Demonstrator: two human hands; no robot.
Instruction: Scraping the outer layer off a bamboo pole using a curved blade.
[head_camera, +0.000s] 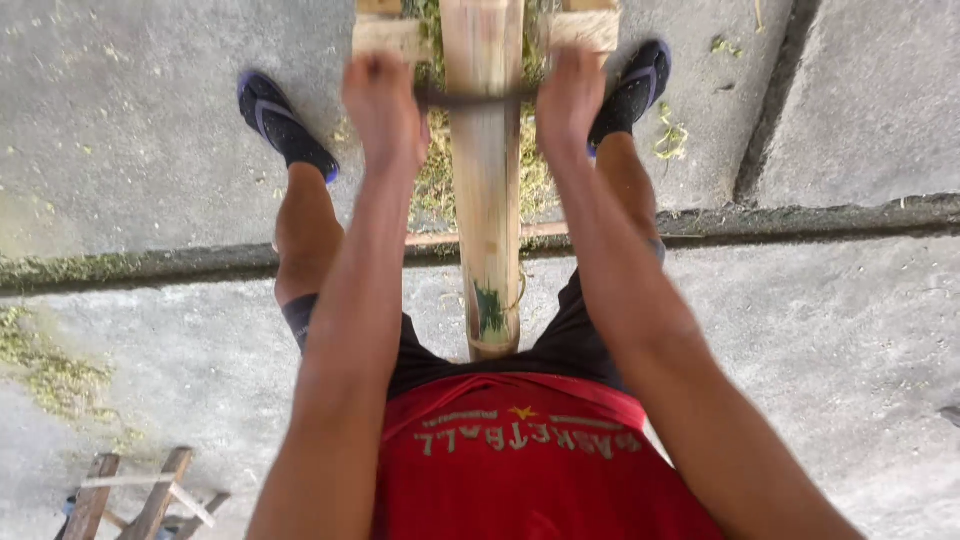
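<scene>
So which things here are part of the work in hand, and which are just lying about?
In use:
left hand
right hand
dark blade gripped at both ends
bamboo pole beneath it
wooden support

Lying about:
green shavings
small wooden frame

Green shavings (52, 372) on the concrete floor (840, 330); wooden frame (140, 495) lower left.

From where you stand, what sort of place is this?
Probably an outdoor work yard. The ground is bare concrete strewn with green shavings. Both hands, left hand and right hand, grip a blade across a bamboo pole, with a wooden frame nearby.
</scene>
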